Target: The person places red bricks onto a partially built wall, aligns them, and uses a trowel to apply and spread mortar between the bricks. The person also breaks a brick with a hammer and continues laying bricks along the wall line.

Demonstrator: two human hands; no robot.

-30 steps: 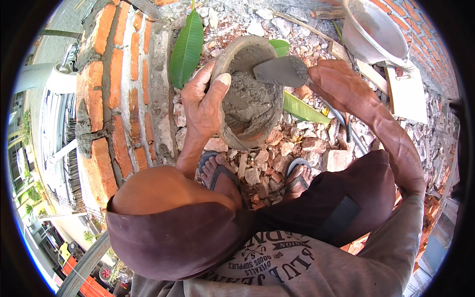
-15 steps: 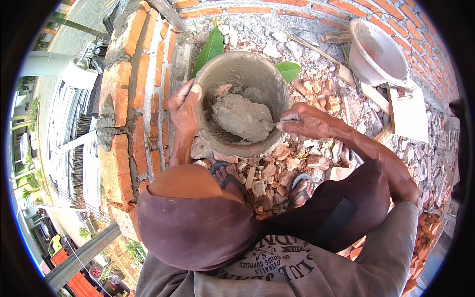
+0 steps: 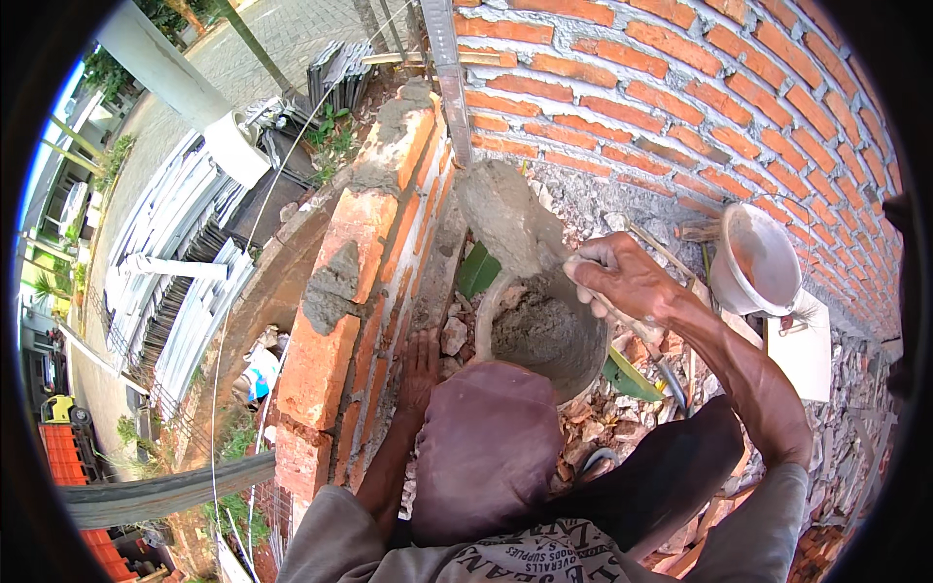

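Observation:
My right hand (image 3: 622, 282) is closed round the handle of a trowel (image 3: 510, 216), raised above the bucket's far side. Wet grey mortar coats its blade. Beneath it stands a round grey bucket (image 3: 595, 364) with more mortar (image 3: 539, 335) inside; the trowel, my right hand and my knee cover parts of its rim. My left hand (image 3: 420, 360), fingers stretched out, rests by the inner side of a low brick wall (image 3: 335, 301). A lump of mortar (image 3: 332, 289) sits on that wall's top, and another patch covers its far end.
A taller brick wall (image 3: 671, 87) rises ahead and to the right. Beside it a pale bucket (image 3: 763, 257) leans near a white board (image 3: 802, 355). Broken brick rubble (image 3: 583, 428) covers the ground round my feet. Left of the low wall lie stacked metal sheets (image 3: 175, 272) and a thin string.
The trowel, loaded with mortar, has come up out of the bucket and away from me. My left hand has let go of the bucket's rim and moved to the low wall. The view has shifted.

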